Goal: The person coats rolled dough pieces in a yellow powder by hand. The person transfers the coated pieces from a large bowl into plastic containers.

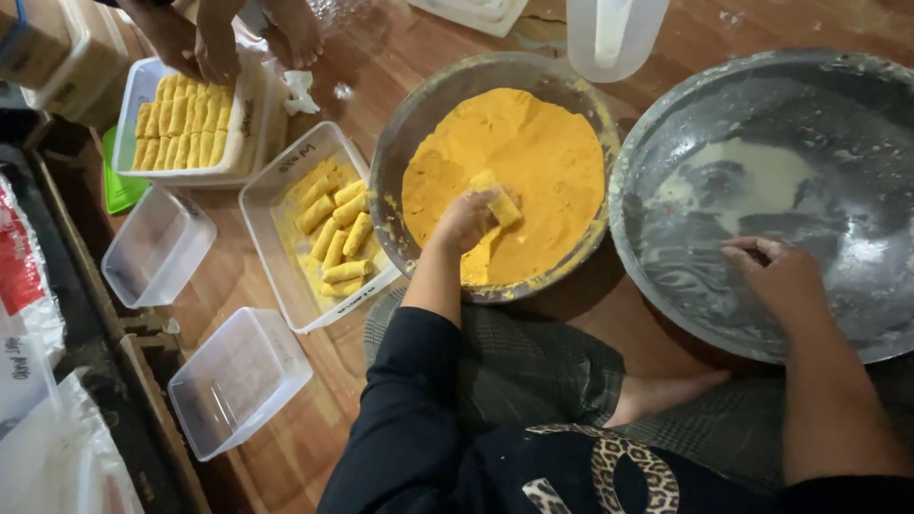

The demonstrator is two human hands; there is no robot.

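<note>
Crumbed roll [499, 206], short and stubby, coated all over in bright orange-yellow crumbs, same colour as the heap beneath. Pinched in the left hand [466, 221], fingers closed round its lower end, over the middle of the metal crumb bowl [390, 171]. Long axis running diagonally, free end aimed up and to the left in view, toward the bowl's far side. Right hand [776, 276] resting loosely curled, holding nothing, on the near rim of the big grey batter basin [857, 86]. Finished rolls lying side by side in the clear tray [276, 228] just left of the bowl
</note>
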